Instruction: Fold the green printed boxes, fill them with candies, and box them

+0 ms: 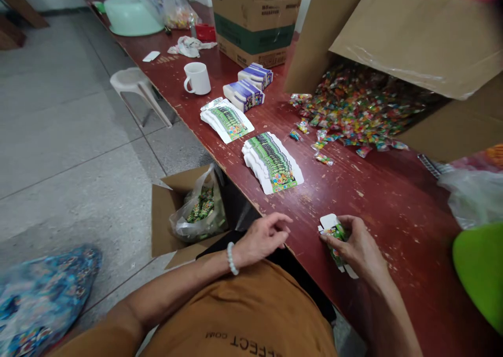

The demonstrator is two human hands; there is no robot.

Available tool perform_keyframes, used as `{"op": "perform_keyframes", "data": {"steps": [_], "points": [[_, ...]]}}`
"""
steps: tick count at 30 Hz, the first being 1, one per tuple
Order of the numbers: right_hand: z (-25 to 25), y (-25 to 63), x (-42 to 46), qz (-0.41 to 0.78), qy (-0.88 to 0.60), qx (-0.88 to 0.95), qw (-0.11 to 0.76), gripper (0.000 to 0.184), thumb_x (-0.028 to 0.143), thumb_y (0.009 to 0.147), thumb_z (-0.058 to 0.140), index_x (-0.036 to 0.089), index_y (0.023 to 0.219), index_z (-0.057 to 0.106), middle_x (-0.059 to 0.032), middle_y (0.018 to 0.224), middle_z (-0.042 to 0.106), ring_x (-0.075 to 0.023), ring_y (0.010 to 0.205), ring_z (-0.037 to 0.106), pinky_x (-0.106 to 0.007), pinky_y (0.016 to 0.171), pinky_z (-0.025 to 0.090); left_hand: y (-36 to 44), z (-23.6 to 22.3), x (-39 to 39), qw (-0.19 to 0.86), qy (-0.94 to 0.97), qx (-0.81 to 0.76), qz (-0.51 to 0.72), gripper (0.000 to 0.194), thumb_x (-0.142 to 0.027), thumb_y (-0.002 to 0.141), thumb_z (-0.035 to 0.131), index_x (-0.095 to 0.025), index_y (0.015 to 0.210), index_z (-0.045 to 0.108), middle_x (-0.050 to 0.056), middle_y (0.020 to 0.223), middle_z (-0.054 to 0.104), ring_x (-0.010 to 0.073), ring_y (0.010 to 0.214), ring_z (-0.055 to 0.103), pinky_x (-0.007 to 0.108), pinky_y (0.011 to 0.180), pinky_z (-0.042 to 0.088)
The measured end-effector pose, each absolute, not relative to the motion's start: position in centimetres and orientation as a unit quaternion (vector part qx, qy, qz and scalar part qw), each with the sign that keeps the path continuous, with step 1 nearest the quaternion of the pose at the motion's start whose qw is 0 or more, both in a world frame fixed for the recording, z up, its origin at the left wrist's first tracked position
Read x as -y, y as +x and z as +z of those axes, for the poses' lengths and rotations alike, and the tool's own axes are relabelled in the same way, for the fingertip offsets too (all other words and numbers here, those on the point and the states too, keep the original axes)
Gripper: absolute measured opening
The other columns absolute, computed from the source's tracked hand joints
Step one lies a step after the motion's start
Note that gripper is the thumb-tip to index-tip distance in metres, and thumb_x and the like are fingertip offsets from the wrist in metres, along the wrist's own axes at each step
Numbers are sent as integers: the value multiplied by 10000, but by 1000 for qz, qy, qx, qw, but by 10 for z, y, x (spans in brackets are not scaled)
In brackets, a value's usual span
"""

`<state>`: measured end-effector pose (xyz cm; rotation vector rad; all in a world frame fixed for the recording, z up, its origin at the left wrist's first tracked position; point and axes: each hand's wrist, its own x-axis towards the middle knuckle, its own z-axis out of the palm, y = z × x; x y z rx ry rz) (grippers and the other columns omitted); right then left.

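My right hand [359,247] grips a small green printed candy box [338,235] just above the red table, its white end flaps standing out at both ends. At the table's front edge my left hand [265,239] is held in the air with fingers apart and nothing in it. Beyond the hands lies a fanned stack of flat green-and-white boxes [275,163], with a second fanned stack [228,119] farther back. Wrapped candies [363,108] spill from a large tipped carton [404,37] onto the table, several loose ones [322,146] lying near the stacks.
A white mug [197,78] and purple-white boxes [244,94] stand behind the stacks. On the floor, an open carton [162,221] holds a bag of green packets [201,205]. A stool [131,79] is at left, a lime-green object [481,273] at right.
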<state>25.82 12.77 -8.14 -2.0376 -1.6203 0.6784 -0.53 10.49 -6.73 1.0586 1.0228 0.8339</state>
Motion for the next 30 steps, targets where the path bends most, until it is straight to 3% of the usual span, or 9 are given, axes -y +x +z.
{"op": "perform_keyframes", "data": {"steps": [2, 5, 7, 9, 13, 16, 20, 26, 30], "points": [[-75, 240, -125, 330, -726, 522, 304, 514, 497, 629, 781, 211, 1004, 578, -81, 926, 673, -268, 809, 644, -395, 705, 504, 10, -67, -105, 706, 448, -432, 338, 353, -297, 817, 656, -178, 1145, 602, 40, 933, 625, 103, 607, 620, 236, 596, 474], [-63, 204, -120, 521, -594, 396, 468, 466, 451, 734, 742, 230, 1088, 534, -38, 911, 668, -199, 751, 650, -329, 668, 526, 15, -63, -111, 755, 404, -388, 342, 514, -339, 779, 749, -182, 1232, 565, 63, 994, 646, 141, 756, 653, 247, 687, 495], [-54, 179, -119, 568, -501, 341, 557, 485, 377, 733, 767, 249, 1135, 527, -20, 957, 666, -167, 781, 655, -298, 700, 537, 12, -56, -116, 807, 359, -332, 332, 578, -370, 727, 811, -178, 1225, 588, 81, 1034, 667, 159, 853, 646, 249, 749, 493], [-44, 160, -118, 585, -450, 329, 588, 435, 325, 758, 764, 254, 1125, 541, -12, 988, 666, -147, 822, 656, -274, 734, 542, 8, -47, -120, 853, 319, -284, 301, 573, -438, 680, 839, -158, 1137, 637, 86, 953, 690, 164, 793, 646, 260, 727, 494], [-31, 150, -116, 588, -448, 378, 558, 322, 315, 844, 701, 274, 1120, 540, 16, 927, 648, -119, 725, 626, -231, 635, 522, -6, -31, -125, 862, 342, -257, 273, 555, -564, 624, 836, -141, 948, 679, 56, 750, 664, 128, 576, 573, 291, 679, 491], [-29, 155, -115, 561, -461, 438, 530, 297, 316, 869, 679, 276, 1133, 551, 10, 920, 635, -132, 786, 630, -251, 704, 527, -19, -26, -129, 843, 405, -257, 245, 599, -644, 601, 809, -132, 892, 705, 75, 789, 673, 121, 583, 559, 253, 631, 457], [-28, 157, -117, 546, -453, 479, 516, 283, 309, 882, 664, 272, 1142, 559, -6, 944, 627, -145, 828, 626, -264, 725, 524, -26, -28, -130, 867, 385, -241, 202, 719, -781, 564, 723, -122, 855, 715, 114, 796, 686, 177, 619, 613, 253, 558, 439], [-22, 155, -117, 575, -434, 492, 489, 303, 339, 893, 647, 300, 1178, 556, -14, 991, 630, -129, 753, 617, -238, 618, 517, -23, -27, -124, 877, 351, -232, 233, 612, -649, 566, 824, -138, 881, 703, 103, 824, 691, 196, 683, 657, 265, 616, 496], [-21, 156, -114, 550, -428, 518, 495, 397, 370, 889, 652, 320, 1264, 531, -54, 1160, 617, -180, 893, 648, -345, 774, 564, -23, -19, -124, 870, 355, -235, 250, 639, -621, 516, 861, -139, 906, 711, 109, 835, 703, 214, 699, 674, 268, 611, 513]]}}
